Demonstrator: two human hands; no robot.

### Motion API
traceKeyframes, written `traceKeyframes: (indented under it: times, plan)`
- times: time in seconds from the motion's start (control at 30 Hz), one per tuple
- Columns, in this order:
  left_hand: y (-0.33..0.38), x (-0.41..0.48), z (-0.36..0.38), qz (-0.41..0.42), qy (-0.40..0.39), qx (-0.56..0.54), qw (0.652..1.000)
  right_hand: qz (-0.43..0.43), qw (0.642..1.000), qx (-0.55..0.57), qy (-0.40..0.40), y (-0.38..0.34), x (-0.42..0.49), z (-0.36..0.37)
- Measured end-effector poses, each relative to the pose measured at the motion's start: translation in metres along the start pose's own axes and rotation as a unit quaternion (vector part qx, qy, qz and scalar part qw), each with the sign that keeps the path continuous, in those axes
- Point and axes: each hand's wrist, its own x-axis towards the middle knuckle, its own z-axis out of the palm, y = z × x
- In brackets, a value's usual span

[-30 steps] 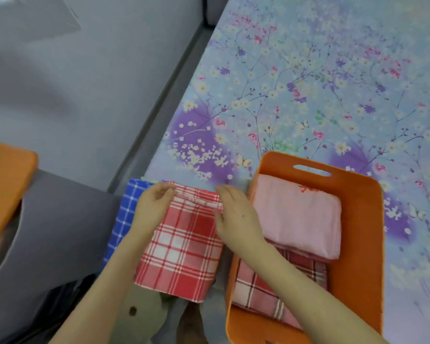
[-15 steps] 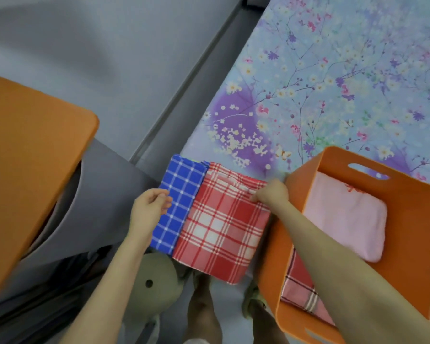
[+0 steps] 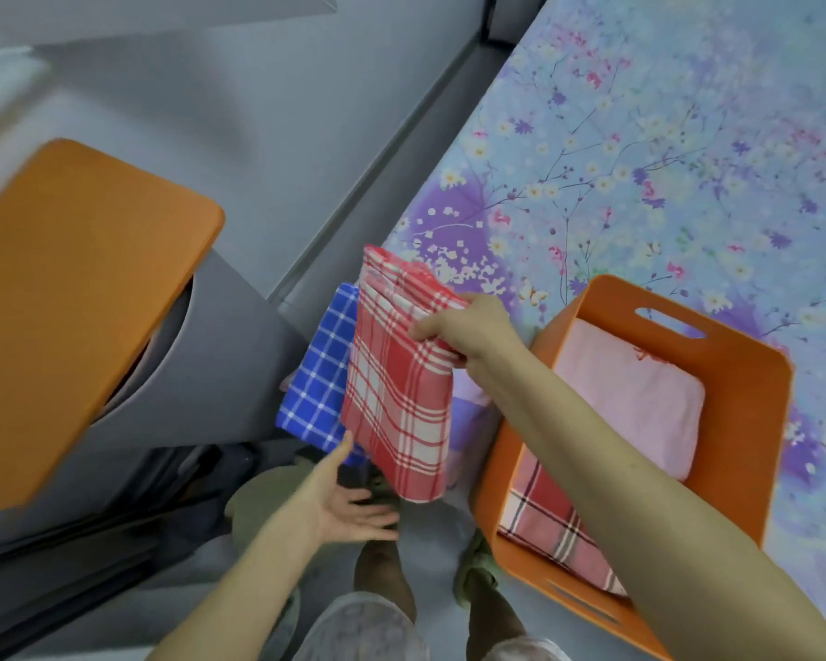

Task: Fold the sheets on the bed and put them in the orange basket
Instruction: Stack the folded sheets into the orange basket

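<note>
The right hand [image 3: 463, 331] grips a folded red plaid sheet [image 3: 397, 388] by its right edge, holding it just above the edge of the floral bed [image 3: 640, 159]. The left hand [image 3: 344, 503] is released, palm up with fingers spread, at the sheet's 7 o'clock. A folded blue checked sheet [image 3: 318, 374] lies at its 9 o'clock. The orange basket [image 3: 745, 422] sits at 3 o'clock and holds a folded pink sheet [image 3: 640, 403].

Right hand [image 3: 468, 326] pinching; left hand [image 3: 344, 503] spread flat.
</note>
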Motion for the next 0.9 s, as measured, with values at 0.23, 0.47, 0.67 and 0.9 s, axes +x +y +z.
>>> traceKeyframes:
  times: [0.23,0.47,0.67,0.9]
  plan:
    - [-0.017,-0.049,0.077,0.155,-0.236,-0.17,0.944,-0.08,0.985,0.153,-0.01,-0.064,-0.082,-0.069]
    - [-0.022,-0.091,0.163,0.425,-0.132,0.139,0.885,-0.187,0.963,0.099,0.169,0.002,-0.12,-0.2]
    - [-0.1,-0.025,0.221,0.627,0.1,0.523,0.569,-0.083,0.892,-0.248,0.368,0.147,-0.104,-0.244]
    - [-0.145,0.065,0.185,0.547,0.171,0.701,0.423,0.02,0.881,-0.345,0.322,0.257,-0.087,-0.209]
